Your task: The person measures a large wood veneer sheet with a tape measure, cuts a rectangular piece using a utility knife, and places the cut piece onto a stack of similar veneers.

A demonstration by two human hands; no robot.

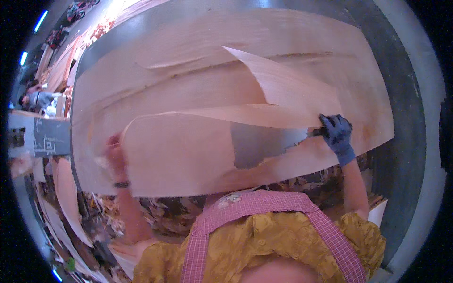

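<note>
Large thin wood veneer sheets point(198, 89) lie on a grey table. A loose piece point(278, 80) is folded up, its pointed corner raised. In front of it, bare grey tabletop point(259, 144) shows through a ragged gap. My right hand point(339, 137), in a dark blue glove, is at the gap's right end, fingers bent. Something narrow and dark sticks out at its thumb side; whether thumb or handle is unclear. My bare left hand point(115, 153), with a dark band at the wrist, is at the left end of the curved front veneer edge. Motion smears its fingers.
The grey table border point(398, 108) runs along the right. Veneer scraps point(111, 214) and dark debris lie below the near edge. On the left are long veneer strips point(68, 188) and a grey block point(52, 137). Another person point(40, 99) is farther off at left.
</note>
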